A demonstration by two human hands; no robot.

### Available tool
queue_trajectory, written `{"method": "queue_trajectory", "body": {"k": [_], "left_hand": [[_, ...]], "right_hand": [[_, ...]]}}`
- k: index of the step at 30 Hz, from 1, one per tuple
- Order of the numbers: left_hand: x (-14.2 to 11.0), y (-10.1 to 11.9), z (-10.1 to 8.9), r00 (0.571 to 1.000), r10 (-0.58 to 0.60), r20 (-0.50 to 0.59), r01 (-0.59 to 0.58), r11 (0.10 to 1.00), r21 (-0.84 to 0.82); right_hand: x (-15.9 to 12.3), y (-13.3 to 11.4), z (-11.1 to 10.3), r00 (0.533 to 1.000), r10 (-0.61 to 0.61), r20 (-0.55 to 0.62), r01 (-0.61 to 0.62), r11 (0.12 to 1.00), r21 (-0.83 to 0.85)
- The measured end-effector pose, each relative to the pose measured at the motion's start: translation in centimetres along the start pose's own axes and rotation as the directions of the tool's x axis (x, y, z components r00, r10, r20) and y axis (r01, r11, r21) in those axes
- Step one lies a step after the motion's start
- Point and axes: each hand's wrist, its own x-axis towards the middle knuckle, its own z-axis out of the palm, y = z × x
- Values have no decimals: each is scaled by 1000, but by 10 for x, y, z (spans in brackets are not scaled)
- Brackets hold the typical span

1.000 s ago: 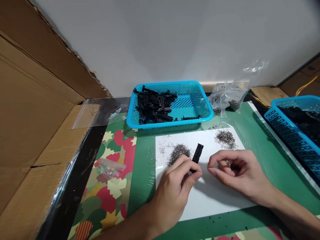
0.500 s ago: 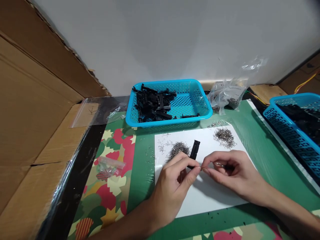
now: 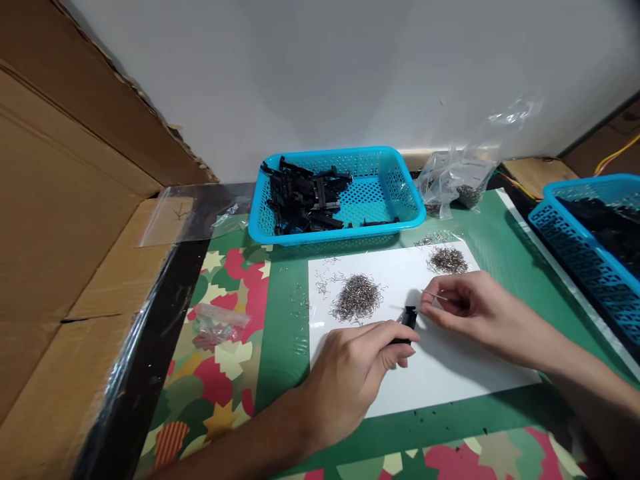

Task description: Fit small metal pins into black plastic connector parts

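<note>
My left hand [image 3: 357, 370] is closed on a small black plastic connector [image 3: 409, 319], held low over a white paper sheet [image 3: 450, 380]. Just to its right, my right hand [image 3: 463, 308] pinches a thin metal pin [image 3: 431, 294] between thumb and forefinger; its tip points left, a little above the connector. A heap of small metal pins [image 3: 357, 298] lies on the sheet ahead of my left hand. A smaller heap [image 3: 447, 260] sits at the sheet's far right corner.
A blue basket [image 3: 400, 193] with several black connectors stands behind the sheet. A second blue basket [image 3: 585, 250] is at the right edge. Clear bags of pins [image 3: 457, 183] lie near the wall, a small bag [image 3: 217, 327] at left. Cardboard [image 3: 65, 220] walls the left side.
My left hand has lowered and tipped the black connector flatter toward the paper. My right hand has drawn back to the right and up, with a thin pin showing between its fingertips.
</note>
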Motion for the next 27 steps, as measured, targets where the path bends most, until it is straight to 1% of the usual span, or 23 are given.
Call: {"method": "queue_trajectory", "body": {"k": [2, 6, 15, 21, 24, 27], "left_hand": [[1, 1, 0, 1000, 21, 4, -21, 1000, 16], [1, 2, 0, 998, 58, 3, -58, 997, 50], [-1, 1, 0, 1000, 1, 1, -1, 998, 65], [0, 4, -2, 997, -56, 45, 53, 997, 53], [0, 6, -2, 998, -44, 45, 40, 996, 80], [0, 7, -2, 999, -26, 44, 22, 996, 86]], "right_hand": [[2, -2, 2, 1000, 2, 26, -1, 999, -39], [5, -4, 8, 1000, 3, -24, -6, 996, -93], [4, -4, 19, 984, -67, -164, 34, 981, -193], [4, -2, 22, 979, -95, -182, 50, 971, -236], [3, -3, 23, 977, -99, -191, 48, 966, -254], [2, -3, 23, 983, -81, -166, 38, 967, -250]]}}
